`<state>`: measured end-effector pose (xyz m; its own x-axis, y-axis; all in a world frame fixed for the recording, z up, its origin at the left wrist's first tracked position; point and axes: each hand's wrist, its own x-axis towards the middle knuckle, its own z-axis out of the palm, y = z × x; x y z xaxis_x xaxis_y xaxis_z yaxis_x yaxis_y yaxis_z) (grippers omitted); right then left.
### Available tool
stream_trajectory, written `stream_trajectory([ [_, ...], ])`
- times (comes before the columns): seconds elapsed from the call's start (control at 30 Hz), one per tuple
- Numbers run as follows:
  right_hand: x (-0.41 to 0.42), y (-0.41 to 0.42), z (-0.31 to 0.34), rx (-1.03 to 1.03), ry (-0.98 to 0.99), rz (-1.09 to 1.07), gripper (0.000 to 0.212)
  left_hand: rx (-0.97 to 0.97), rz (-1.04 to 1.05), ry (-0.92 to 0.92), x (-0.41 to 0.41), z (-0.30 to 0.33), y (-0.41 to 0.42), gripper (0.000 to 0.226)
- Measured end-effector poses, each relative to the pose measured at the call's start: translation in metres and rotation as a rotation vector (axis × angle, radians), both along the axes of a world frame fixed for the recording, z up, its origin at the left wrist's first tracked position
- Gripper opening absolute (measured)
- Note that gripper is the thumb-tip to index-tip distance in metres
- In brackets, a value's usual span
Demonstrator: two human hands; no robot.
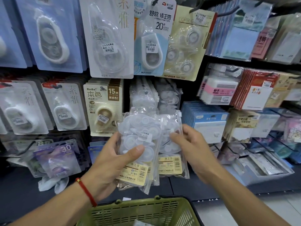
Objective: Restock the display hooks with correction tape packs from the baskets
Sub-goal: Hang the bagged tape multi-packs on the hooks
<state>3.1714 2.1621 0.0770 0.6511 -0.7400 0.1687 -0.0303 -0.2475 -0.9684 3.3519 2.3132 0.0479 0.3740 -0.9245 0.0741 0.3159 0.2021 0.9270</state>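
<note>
While most hooks on the display wall already carry stock, restocking reads as mid-course. Item: a stack of clear zip-bag correction tape packs point(138, 149), held in front of the display, above the green basket point(138, 212). Left hand point(107, 162): wrapped round the stack's left edge, thumb pressed flat on the front pack, other fingers behind and out of sight. Right hand point(192, 147): fingers point(175, 136) curled in on the rear packs' right edge near the zip tops; whether they pinch a single pack or only touch it cannot be told.

Destination, by judgement: the hanging row of matching clear packs point(156, 95) directly behind the held stack; it already bears a number of packs. The hook itself is hidden.

Done: neighbouring carded packs, including the brown 15M card point(104, 108) and the blue 20 card point(153, 38), hang in place. Left: none of the held packs is on a hook yet. Basket contents: one pale item at the bottom edge, otherwise not visible, so remaining stock is unknown.
</note>
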Motion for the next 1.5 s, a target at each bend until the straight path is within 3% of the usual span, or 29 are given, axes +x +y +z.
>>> stream_trajectory([
  [0.07,0.005,0.008,-0.001,0.145,-0.077,0.077,0.010,-0.004,-0.028,-0.023,-0.003,0.000,0.000,0.088],
  [0.17,0.007,0.009,0.000,0.256,-0.106,0.101,0.016,-0.006,-0.062,-0.008,-0.002,0.000,0.001,0.095],
  [0.27,0.005,0.005,0.002,0.164,-0.085,-0.033,0.035,-0.005,-0.102,0.003,-0.001,0.000,0.003,0.094],
  [0.33,0.005,0.003,0.004,0.137,-0.171,-0.092,0.041,-0.001,-0.139,0.010,0.000,0.000,0.003,0.092],
  [0.47,0.005,0.000,0.007,0.019,-0.166,-0.181,0.035,-0.009,-0.201,0.019,-0.002,0.001,0.004,0.095],
  [0.63,0.013,-0.004,0.007,0.137,-0.241,-0.293,0.030,-0.019,-0.212,-0.018,-0.009,-0.004,0.003,0.092],
  [0.7,0.016,-0.010,0.012,0.179,-0.244,-0.338,0.031,-0.017,-0.173,-0.047,-0.010,-0.006,0.001,0.097],
  [0.8,0.018,-0.029,0.032,0.094,-0.261,-0.446,0.033,-0.023,-0.045,-0.090,-0.004,-0.008,-0.001,0.086],
  [1.0,0.032,-0.059,0.064,-0.135,-0.201,-0.495,0.031,-0.037,0.082,-0.114,0.016,-0.010,0.004,0.074],
  [1.27,0.046,-0.070,0.062,-0.111,-0.148,-0.490,0.029,-0.036,0.113,-0.126,0.024,-0.011,0.005,0.080],
  [1.43,0.040,-0.078,0.061,-0.029,-0.031,-0.424,0.048,-0.026,0.123,-0.119,0.024,-0.010,0.005,0.086],
  [1.5,0.035,-0.075,0.059,-0.140,0.077,-0.481,0.035,-0.034,0.126,-0.126,0.024,-0.011,0.004,0.081],
])
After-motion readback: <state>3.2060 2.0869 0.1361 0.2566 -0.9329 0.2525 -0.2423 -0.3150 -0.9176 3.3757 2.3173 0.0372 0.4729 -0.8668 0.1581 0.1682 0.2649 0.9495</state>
